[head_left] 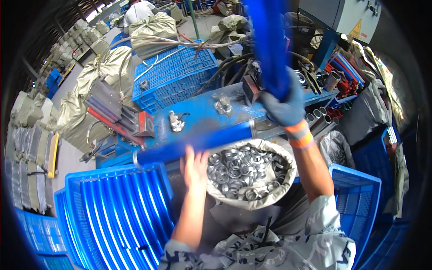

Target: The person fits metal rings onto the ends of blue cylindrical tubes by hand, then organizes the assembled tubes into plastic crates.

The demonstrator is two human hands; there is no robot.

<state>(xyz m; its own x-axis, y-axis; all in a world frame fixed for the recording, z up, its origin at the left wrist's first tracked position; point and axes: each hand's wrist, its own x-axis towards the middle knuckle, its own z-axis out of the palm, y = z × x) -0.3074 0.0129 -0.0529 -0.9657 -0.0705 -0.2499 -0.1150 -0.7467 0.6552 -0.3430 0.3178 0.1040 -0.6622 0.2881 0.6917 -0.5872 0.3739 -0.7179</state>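
Observation:
My bare left hand (pixel 194 170) is open, its fingers stretched out against the near side of a blue tube (pixel 220 137). That tube lies crosswise in front of me, slightly blurred, with a silvery ring at each end. In a grey glove with an orange cuff, my right hand (pixel 285 104) is closed round the lower part of a second blue tube (pixel 271 40). This one stands raised, smeared by motion, and its top runs out of the picture. Just below the crosswise tube sits a pale cloth sack (pixel 256 204) full of metal rings (pixel 238 168).
A blue crate (pixel 118 170) of blue tubes stands at my left, another blue crate (pixel 355 173) at my right. Metal fixtures (pixel 177 121) sit on the blue workbench (pixel 200 110). Bare metal tubes (pixel 320 119) lie at its right. Stacked blue crates (pixel 175 74) stand behind it.

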